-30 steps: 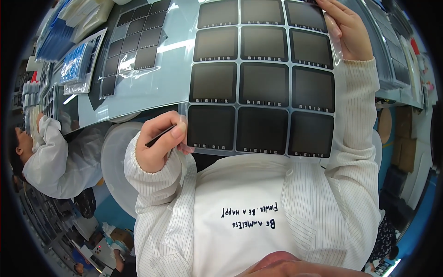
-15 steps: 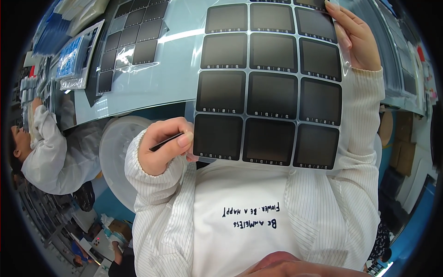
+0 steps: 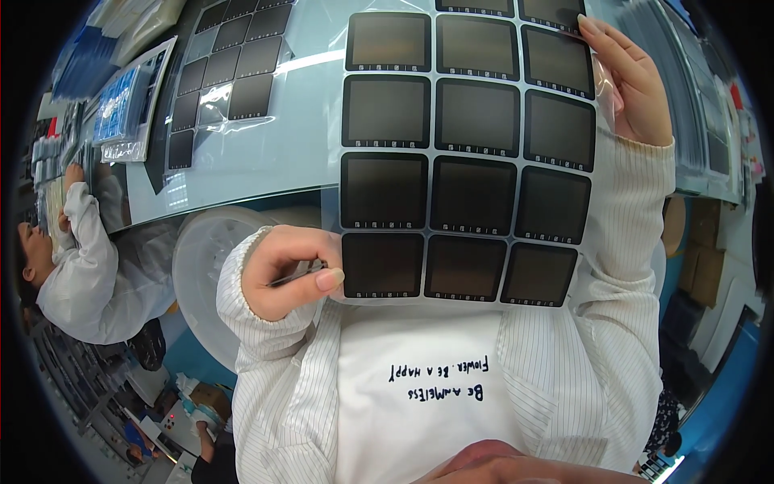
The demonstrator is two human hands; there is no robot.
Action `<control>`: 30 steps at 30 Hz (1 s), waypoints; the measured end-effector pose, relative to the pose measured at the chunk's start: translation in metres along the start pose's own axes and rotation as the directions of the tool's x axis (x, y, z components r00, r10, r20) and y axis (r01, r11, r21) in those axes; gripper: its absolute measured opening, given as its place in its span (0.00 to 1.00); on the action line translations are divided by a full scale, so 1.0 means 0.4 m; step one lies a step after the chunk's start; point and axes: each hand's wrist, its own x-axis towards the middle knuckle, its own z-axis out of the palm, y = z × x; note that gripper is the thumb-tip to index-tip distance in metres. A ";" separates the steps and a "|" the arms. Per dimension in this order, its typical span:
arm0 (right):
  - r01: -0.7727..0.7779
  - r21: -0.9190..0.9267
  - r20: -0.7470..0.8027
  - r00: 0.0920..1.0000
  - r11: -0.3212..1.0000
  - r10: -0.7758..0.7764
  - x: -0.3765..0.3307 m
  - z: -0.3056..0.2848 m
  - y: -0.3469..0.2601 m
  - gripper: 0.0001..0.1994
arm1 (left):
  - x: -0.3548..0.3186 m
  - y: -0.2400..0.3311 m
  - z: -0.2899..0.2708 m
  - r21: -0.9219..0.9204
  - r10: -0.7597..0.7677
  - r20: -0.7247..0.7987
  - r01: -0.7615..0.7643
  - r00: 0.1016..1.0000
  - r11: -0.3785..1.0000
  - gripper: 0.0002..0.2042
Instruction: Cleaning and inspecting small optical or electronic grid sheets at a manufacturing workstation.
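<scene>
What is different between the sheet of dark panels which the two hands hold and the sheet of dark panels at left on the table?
The held sheet is gripped at its edges by the left hand and right hand; the table sheet lies on the table. The held sheet has every visible place filled; the table sheet shows gaps among its panels. Both carry dark, four-sided panels.
</scene>
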 end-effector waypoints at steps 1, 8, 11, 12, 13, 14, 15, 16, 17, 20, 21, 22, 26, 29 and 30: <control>0.014 -0.053 -0.257 0.966 0.999 -0.027 -0.003 0.018 0.000 0.14 | 0.000 -0.001 -0.004 0.000 -0.001 -0.001 0.001 1.000 1.000 0.09; -0.035 0.024 0.079 0.996 0.999 0.033 0.002 0.018 -0.015 0.13 | 0.006 -0.006 -0.019 0.051 0.029 0.033 -0.031 0.999 0.998 0.09; -0.056 -0.015 0.013 0.998 0.998 0.057 0.031 0.032 0.006 0.18 | -0.007 -0.006 -0.028 0.092 0.029 -0.012 -0.028 0.999 0.995 0.09; -0.068 -0.009 -0.021 0.998 0.998 0.067 0.043 0.052 0.010 0.15 | -0.016 -0.004 -0.031 0.127 0.038 -0.048 -0.032 0.998 0.991 0.09; -0.078 -0.014 -0.067 0.995 0.997 0.077 0.052 0.080 0.008 0.12 | -0.017 -0.001 -0.043 0.194 0.040 -0.050 -0.030 0.998 0.980 0.09; -0.086 -0.014 -0.116 0.990 0.996 0.084 0.060 0.106 0.006 0.10 | -0.017 -0.001 -0.047 0.196 0.041 -0.041 -0.032 0.998 0.980 0.09; -0.093 -0.013 -0.163 0.983 0.996 0.090 0.069 0.129 0.005 0.09 | -0.020 -0.005 -0.047 0.179 0.038 -0.134 -0.014 0.990 0.984 0.09; -0.102 -0.011 -0.203 0.974 0.995 0.097 0.079 0.150 0.005 0.09 | -0.024 -0.009 -0.047 0.160 0.034 -0.233 0.003 0.972 0.987 0.09; -0.097 -0.009 -0.206 0.974 0.995 0.093 0.092 0.164 0.009 0.09 | -0.023 -0.015 -0.046 0.171 0.054 -0.285 -0.004 0.957 0.985 0.09; -0.082 -0.108 -0.162 0.985 0.991 0.063 0.152 0.168 0.038 0.10 | 0.000 -0.008 -0.014 0.147 -0.149 -0.547 0.269 0.824 0.952 0.08; -0.102 -0.220 -0.145 0.987 0.970 0.071 0.173 0.161 0.050 0.10 | 0.012 -0.027 -0.002 0.136 -0.126 -0.549 0.238 0.826 0.962 0.08; -0.119 -0.327 -0.129 0.988 0.938 0.080 0.201 0.147 0.069 0.10 | 0.023 -0.026 0.005 0.141 -0.124 -0.550 0.238 0.826 0.961 0.08; -0.178 -0.527 -0.104 0.984 0.831 0.144 0.213 0.108 0.085 0.09 | 0.019 -0.020 0.010 0.332 -0.370 -0.127 0.391 0.920 0.858 0.10; -0.151 -0.532 -0.122 0.987 0.833 0.101 0.191 0.057 0.086 0.13 | 0.006 -0.072 0.024 0.274 -0.440 -0.086 0.445 0.894 0.852 0.11; -0.131 -0.544 -0.145 0.988 0.829 0.061 0.183 0.051 0.084 0.18 | 0.004 -0.088 0.020 0.273 -0.491 -0.095 0.497 0.866 0.824 0.13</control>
